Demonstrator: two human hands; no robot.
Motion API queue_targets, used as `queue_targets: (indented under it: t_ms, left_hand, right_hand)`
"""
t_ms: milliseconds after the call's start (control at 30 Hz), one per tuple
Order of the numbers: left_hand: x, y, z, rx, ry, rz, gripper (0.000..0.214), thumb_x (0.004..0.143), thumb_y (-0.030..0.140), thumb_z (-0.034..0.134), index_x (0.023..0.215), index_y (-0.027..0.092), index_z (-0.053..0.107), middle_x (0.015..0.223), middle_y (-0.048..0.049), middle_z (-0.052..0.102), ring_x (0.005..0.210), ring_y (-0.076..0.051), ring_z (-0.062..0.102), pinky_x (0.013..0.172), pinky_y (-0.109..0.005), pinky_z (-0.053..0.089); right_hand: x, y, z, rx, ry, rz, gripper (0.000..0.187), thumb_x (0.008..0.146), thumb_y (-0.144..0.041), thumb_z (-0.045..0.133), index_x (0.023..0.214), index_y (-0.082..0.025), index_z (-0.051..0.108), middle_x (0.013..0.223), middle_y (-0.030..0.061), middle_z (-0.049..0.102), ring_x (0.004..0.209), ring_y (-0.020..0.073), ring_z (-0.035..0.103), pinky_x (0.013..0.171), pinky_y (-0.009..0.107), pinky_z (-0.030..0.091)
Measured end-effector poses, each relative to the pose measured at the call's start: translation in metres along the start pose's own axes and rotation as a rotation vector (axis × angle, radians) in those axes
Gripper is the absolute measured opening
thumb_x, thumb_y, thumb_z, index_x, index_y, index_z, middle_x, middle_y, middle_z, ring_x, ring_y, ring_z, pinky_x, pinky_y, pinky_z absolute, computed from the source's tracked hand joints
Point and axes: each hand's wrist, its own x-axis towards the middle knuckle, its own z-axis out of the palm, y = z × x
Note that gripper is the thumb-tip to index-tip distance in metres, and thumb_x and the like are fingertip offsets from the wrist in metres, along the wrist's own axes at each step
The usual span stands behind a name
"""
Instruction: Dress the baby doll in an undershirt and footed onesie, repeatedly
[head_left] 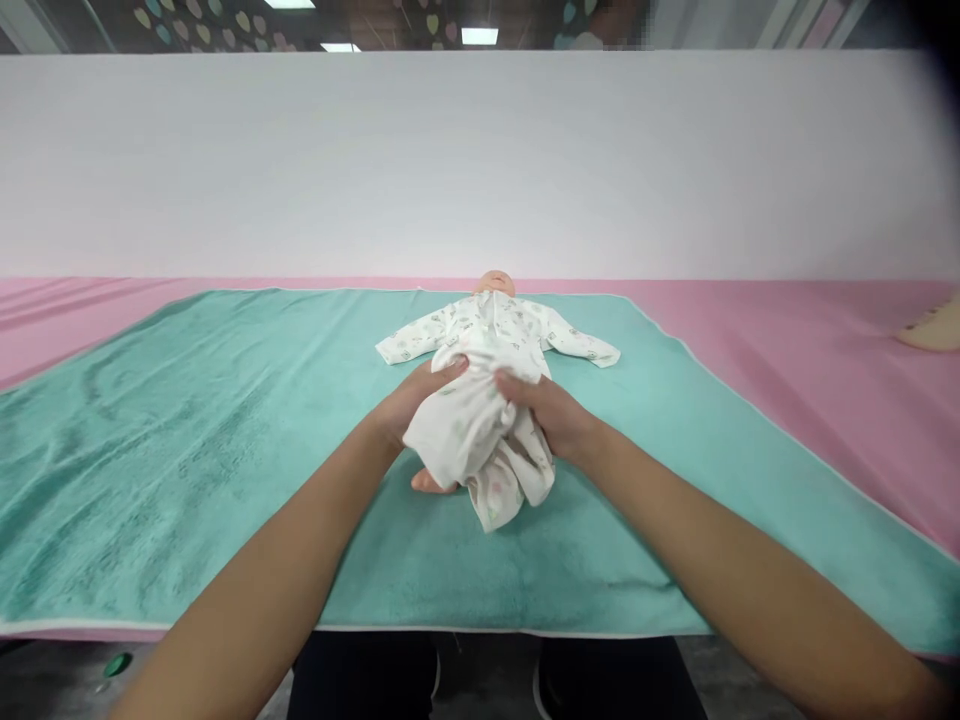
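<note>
A baby doll [495,284] lies on its back on a teal towel [247,430], head toward the far edge. It wears a white printed long-sleeved top [491,318] with both sleeves spread outward. White printed baby pants [461,430] are bunched around its lower body, the legs hanging toward me. My left hand [416,395] grips the left side of the pants' waist, thumb on top. On the right side, my right hand [551,408] pinches the cloth near the middle. One doll foot [431,483] shows below the pants at the left; the other is hidden.
The towel lies over a pink surface [795,370], with a low white wall [480,165] behind. A beige object [932,328] is partly visible at the right edge. Below the front edge, a small green object [118,664] lies on the grey floor.
</note>
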Motion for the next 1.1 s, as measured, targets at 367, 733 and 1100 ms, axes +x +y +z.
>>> queue_targets:
  t_ms: [367, 733, 1100]
  left_hand:
    - [0.007, -0.003, 0.003, 0.062, -0.003, 0.092, 0.021, 0.071, 0.037, 0.066, 0.071, 0.016, 0.063, 0.059, -0.0022, 0.06, 0.056, -0.015, 0.055, 0.048, -0.024, 0.041]
    - [0.003, 0.0, -0.004, 0.231, -0.212, 0.025, 0.039, 0.059, 0.022, 0.074, 0.096, 0.016, 0.065, 0.087, -0.0068, 0.067, 0.078, -0.021, 0.061, 0.065, -0.029, 0.048]
    - [-0.003, 0.008, 0.0, 0.282, -0.033, 0.2, 0.062, 0.064, 0.016, 0.063, 0.124, 0.02, 0.048, 0.117, -0.0083, 0.059, 0.102, -0.025, 0.057, 0.078, -0.03, 0.047]
  right_hand:
    - [-0.005, -0.001, 0.015, -0.227, -0.352, 0.146, 0.026, 0.07, -0.033, 0.072, 0.087, -0.016, 0.064, 0.083, 0.0035, 0.065, 0.078, 0.0156, 0.061, 0.07, 0.028, 0.049]
    - [-0.003, -0.001, 0.007, -0.106, -0.12, -0.039, 0.042, 0.078, -0.049, 0.058, 0.052, -0.018, 0.05, 0.042, -0.0036, 0.042, 0.039, 0.0077, 0.036, 0.041, 0.023, 0.033]
    - [0.0, 0.001, 0.011, -0.327, -0.064, -0.111, 0.033, 0.072, -0.038, 0.065, 0.05, -0.016, 0.053, 0.043, -0.0035, 0.047, 0.041, 0.0072, 0.037, 0.046, 0.024, 0.034]
